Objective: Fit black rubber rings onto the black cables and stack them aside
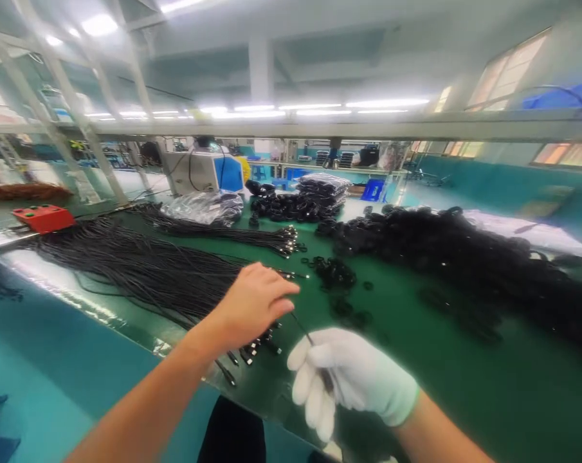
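My right hand (pixel 351 373), in a white glove, is closed on a black cable (pixel 300 326). The thin cable rises from between its thumb and forefinger toward my left hand (pixel 259 299). My left hand is bare, its fingers stretched out and the thumb slightly apart from the forefinger. Its thumb tip is close to the cable's upper end; whether they touch I cannot tell. Under and beside my left hand lies a wide bundle of black cables (pixel 141 257) with metal-tipped plugs. A small heap of black rings (pixel 336 273) sits just beyond my hands.
A large pile of coiled black cables (pixel 416 238) stretches along the right of the green tabletop (pixel 401 308). A second cable bundle (pixel 233 236) lies farther back. A red control box (pixel 44 217), bagged goods (pixel 204 207) and a white-and-blue machine (pixel 199 172) stand at the left and back.
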### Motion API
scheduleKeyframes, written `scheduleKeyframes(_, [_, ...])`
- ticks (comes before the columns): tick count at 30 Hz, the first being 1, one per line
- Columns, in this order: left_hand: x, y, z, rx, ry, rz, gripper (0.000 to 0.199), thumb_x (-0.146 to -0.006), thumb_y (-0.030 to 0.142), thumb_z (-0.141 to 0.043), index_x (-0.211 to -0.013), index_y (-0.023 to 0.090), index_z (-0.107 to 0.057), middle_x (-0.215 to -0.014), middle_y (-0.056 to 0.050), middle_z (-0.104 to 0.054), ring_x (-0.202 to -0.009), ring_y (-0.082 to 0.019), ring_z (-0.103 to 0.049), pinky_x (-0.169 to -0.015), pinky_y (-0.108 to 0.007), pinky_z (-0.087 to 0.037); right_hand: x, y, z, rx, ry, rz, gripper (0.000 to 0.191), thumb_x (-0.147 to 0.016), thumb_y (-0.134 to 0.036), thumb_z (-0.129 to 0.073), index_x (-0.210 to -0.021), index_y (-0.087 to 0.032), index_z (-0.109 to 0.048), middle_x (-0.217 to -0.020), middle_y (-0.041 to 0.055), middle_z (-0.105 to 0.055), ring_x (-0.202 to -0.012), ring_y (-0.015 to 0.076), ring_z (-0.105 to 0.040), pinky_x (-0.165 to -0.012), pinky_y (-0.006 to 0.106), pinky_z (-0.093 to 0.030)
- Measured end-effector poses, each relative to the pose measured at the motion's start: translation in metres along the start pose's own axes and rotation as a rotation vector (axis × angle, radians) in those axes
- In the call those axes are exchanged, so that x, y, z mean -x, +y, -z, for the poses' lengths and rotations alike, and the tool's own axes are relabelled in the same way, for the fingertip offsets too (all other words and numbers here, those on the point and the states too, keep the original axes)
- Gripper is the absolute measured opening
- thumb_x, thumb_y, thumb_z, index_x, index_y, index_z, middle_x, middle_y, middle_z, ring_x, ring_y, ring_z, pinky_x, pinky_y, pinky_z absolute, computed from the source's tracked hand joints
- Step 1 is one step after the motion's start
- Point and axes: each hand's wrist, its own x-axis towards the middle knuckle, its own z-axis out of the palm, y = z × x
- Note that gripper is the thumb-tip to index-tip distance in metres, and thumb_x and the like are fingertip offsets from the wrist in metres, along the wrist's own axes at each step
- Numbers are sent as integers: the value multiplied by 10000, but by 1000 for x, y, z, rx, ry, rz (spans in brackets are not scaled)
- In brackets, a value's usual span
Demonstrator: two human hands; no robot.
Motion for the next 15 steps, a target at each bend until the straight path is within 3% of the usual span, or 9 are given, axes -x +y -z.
scheduleKeyframes(2, [-5, 13, -11, 70, -162, -76, 122, -867, 261, -552, -874, 226, -669, -842, 18, -645, -851, -148, -543, -903, -326, -315, 0, 6, 8, -85, -31, -1, 294, -814, -306, -555, -974, -60, -562, -826, 152, -677, -712, 264, -678, -554, 387, -554])
scheduleKeyframes(4, [-10, 21, -17, 163, -237, -116, 146, -875, 229, -541, -784, 207, -652, -792, 28, -628, -808, -127, -536, -859, -285, -333, 3, 8, 12, -157, -63, 7, 338, -822, -328, -552, -1023, -57, -558, -889, 164, -680, -811, 292, -669, -657, 467, -538])
scheduleKeyframes(7, [-21, 24, -19, 269, -264, -160, 136, -877, 179, -537, -796, 204, -643, -809, 35, -623, -836, -116, -531, -864, -261, -324, 8, 7, 14, -230, -138, -14, 447, -809, -415, -547, -1093, -70, -544, -1009, 186, -657, -936, 341, -628, -753, 543, -474])
scheduleKeyframes(10, [-34, 22, -18, 304, -306, -188, 143, -876, 166, -539, -799, 204, -653, -808, 32, -623, -858, -120, -526, -864, -257, -322, 9, 5, 16, -260, -191, -43, 523, -754, -463, -592, -1098, -72, -544, -1014, 192, -651, -939, 359, -619, -741, 534, -464])
scheduleKeyframes(15, [-47, 25, -32, 352, -282, -163, 134, -865, 165, -554, -796, 192, -665, -814, 24, -643, -842, -118, -542, -856, -251, -343, 5, 9, 24, -225, -194, -17, 432, -747, -337, -579, -1067, -48, -547, -901, 179, -674, -837, 323, -655, -759, 577, -454])
